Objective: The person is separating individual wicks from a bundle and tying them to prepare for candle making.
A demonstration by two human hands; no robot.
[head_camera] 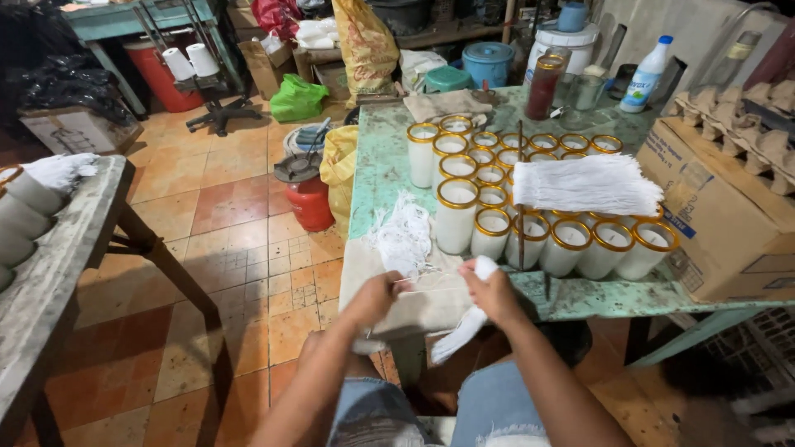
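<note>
Green table [377, 165] w/ candle glasses [456, 216] (gold-rimmed), string [403, 236].

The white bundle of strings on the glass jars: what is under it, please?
The white string bundle lies across the tops of several gold-rimmed glass jars filled with white wax. The jars directly beneath are mostly covered; only rims show at its edges. Their wicks cannot be seen.

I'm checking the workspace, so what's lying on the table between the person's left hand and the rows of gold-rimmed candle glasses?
A loose pile of white wick strings lies between the left hand and the candle glasses, seen in the head view.
</note>
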